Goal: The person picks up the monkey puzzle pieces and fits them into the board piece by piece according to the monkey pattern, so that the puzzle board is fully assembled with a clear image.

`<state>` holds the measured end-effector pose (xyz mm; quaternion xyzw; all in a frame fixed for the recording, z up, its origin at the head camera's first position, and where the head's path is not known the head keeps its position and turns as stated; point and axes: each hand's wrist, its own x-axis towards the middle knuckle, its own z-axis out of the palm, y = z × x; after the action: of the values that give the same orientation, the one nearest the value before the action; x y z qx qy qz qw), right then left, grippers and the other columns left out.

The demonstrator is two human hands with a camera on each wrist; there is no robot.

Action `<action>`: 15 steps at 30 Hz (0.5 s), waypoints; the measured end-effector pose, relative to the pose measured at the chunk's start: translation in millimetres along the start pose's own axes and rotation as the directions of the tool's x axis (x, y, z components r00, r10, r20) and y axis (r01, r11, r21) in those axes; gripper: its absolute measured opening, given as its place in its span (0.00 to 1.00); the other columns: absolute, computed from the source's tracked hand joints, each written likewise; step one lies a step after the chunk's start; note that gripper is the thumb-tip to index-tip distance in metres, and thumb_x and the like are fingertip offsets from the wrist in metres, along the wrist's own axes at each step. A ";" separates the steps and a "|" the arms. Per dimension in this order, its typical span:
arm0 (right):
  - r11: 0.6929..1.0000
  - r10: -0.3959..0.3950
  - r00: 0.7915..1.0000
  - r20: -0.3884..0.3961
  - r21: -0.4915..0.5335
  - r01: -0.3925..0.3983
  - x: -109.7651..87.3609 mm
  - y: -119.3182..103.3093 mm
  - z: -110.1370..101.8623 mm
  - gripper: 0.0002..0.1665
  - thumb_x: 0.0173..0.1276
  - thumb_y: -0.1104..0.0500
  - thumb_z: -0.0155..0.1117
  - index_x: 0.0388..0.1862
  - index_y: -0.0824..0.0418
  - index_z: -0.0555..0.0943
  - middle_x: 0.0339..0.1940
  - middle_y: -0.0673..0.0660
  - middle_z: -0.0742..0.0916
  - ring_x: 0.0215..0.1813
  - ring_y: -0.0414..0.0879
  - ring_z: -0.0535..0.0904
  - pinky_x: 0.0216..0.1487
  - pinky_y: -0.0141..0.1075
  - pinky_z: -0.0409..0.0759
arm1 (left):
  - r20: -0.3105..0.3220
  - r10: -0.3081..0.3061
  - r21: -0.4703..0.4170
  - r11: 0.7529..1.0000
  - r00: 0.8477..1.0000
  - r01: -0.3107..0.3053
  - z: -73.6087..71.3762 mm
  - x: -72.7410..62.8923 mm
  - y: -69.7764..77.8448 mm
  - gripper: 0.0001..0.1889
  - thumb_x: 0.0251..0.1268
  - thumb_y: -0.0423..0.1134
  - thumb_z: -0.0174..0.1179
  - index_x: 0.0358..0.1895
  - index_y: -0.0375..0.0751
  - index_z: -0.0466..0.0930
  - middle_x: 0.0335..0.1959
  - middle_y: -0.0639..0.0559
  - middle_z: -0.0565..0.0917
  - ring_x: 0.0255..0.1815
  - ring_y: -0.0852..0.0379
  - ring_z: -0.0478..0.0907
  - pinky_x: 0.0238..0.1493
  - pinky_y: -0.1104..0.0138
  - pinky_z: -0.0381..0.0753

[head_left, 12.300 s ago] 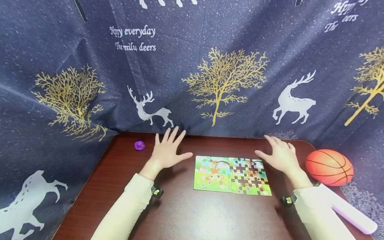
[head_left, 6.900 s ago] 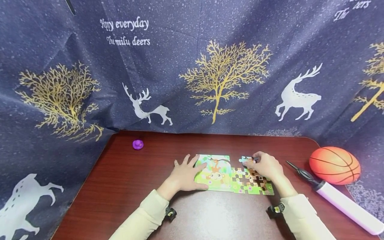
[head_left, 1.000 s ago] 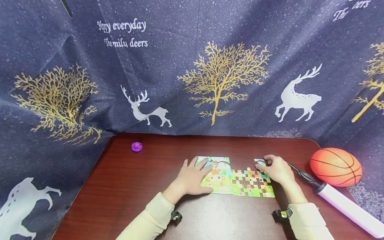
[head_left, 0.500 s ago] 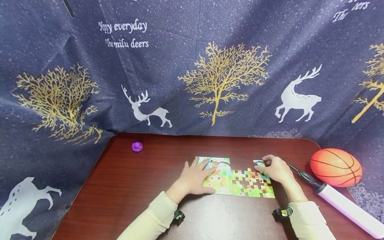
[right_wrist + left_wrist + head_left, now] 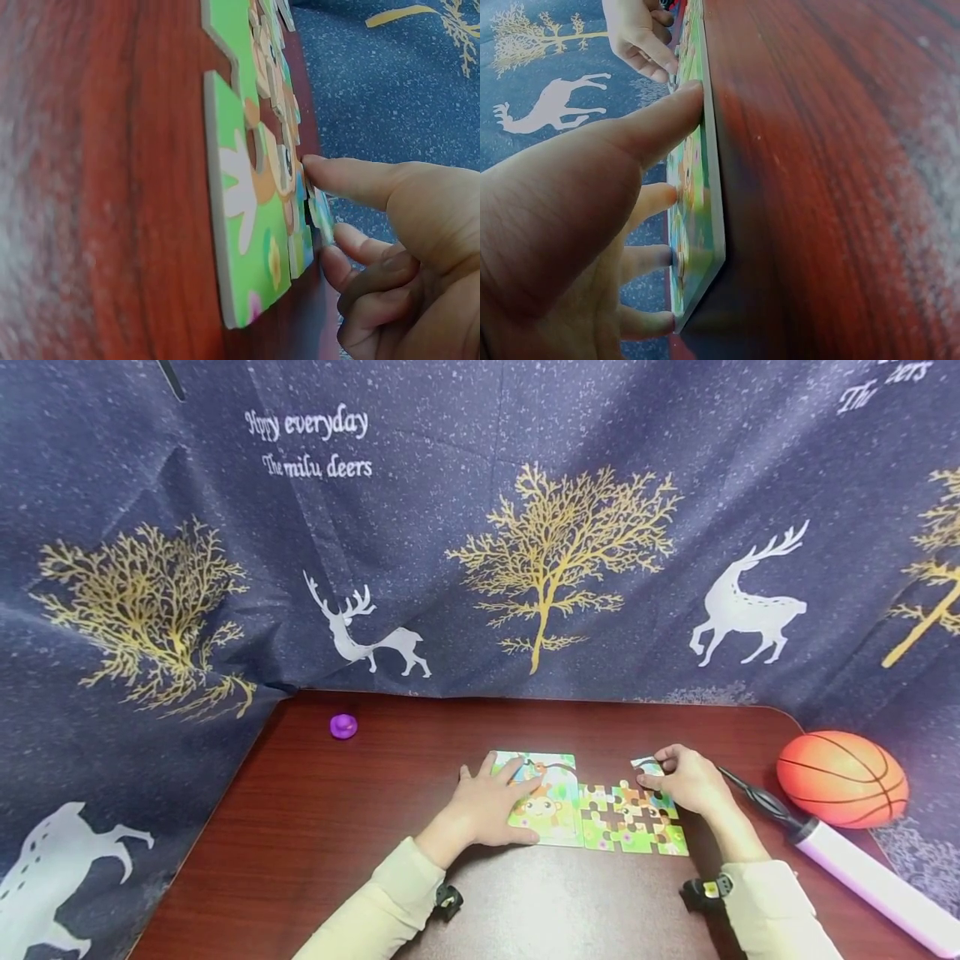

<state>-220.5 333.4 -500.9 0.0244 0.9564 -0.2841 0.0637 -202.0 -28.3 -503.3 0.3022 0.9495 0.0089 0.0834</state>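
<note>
My left hand lies spread over the left half of a cartoon monkey picture board, its fingertips and thumb on the surface. In the left wrist view the board shows its pale edge on the table. Against the board's right side lie loosely spaced jigsaw pieces of a matching monkey picture. At their far right corner, my right hand pinches a jigsaw piece with a dark branch on it, between thumb and fingers. The right wrist view shows that piece at the fingertips, partly hidden.
A purple rubber duck sits at the far left of the brown table. To the right are an orange basketball and a hand pump with a black tip. A deer-patterned curtain hangs behind the table.
Both hands have come from beside the puzzle onto it, the left flat on the board. Pieces have left the top row of the right-hand group. Lately the pinched piece shifted slightly left.
</note>
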 end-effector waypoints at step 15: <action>1.000 -0.029 0.994 -0.103 -0.002 0.029 -3.3 -0.5 -0.1 0.25 0.67 0.50 0.76 0.53 0.65 0.81 0.36 0.54 0.89 0.37 0.51 0.83 0.38 0.48 0.76 | 0.004 -0.004 -0.004 1.000 1.000 0.004 -2.5 1.6 1.8 0.49 0.55 0.81 0.57 0.81 0.71 0.60 0.83 0.53 0.58 0.81 0.32 0.52 0.60 0.27 0.67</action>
<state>-217.3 332.9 -500.1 0.0253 0.9587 -0.2832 0.0100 -202.6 -25.8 -500.9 0.2999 0.9500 0.0099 0.0858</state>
